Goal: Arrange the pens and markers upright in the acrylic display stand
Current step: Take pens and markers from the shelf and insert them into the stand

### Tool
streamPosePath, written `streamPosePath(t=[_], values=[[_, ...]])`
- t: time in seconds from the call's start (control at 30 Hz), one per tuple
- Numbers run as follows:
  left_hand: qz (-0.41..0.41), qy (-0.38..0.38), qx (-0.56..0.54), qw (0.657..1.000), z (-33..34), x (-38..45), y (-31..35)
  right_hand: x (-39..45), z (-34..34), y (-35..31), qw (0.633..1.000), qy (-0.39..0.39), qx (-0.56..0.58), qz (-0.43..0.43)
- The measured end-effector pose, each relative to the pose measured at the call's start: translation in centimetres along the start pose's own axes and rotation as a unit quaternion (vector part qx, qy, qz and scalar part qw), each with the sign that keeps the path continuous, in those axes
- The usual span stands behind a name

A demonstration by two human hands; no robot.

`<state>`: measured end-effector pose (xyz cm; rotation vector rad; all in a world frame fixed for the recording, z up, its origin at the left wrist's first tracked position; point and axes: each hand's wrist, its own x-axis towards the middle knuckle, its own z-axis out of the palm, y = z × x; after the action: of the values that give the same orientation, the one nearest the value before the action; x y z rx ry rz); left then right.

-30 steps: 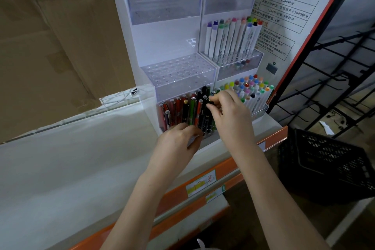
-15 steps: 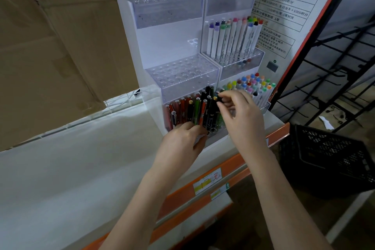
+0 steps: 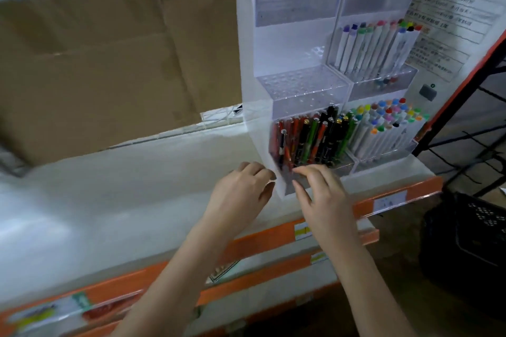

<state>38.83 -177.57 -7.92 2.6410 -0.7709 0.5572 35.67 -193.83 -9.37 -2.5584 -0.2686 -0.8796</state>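
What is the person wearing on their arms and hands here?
Nothing that shows: both forearms are bare up to the frame edge, with no sleeves in view. The left hand and right hand wear no gloves, and no rings, watch or bracelet are visible.

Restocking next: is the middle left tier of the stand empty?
Empty: the middle left tier shows only bare holes, while pens fill the tier below.

Surface: white shelf top with an orange front edge and small labels.
Back: big brown cardboard.
Right wall: white sign with printed writing.
Right side: black wire rack, black crate lower down.
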Motion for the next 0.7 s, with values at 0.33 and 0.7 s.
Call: streamPosePath(t=[0.33,0.7], values=[[-0.171,-0.012,0.177,0.969,-8.0,-12.0,-6.8,0.7,6.3,-11.3,0.966,-0.134,0.129,-0.179],[-0.355,-0.089,0.258,0.894,-17.1,-26.0,-16.3,-0.2,16.6,-30.3,0.886,-0.312,0.185,-0.289]])
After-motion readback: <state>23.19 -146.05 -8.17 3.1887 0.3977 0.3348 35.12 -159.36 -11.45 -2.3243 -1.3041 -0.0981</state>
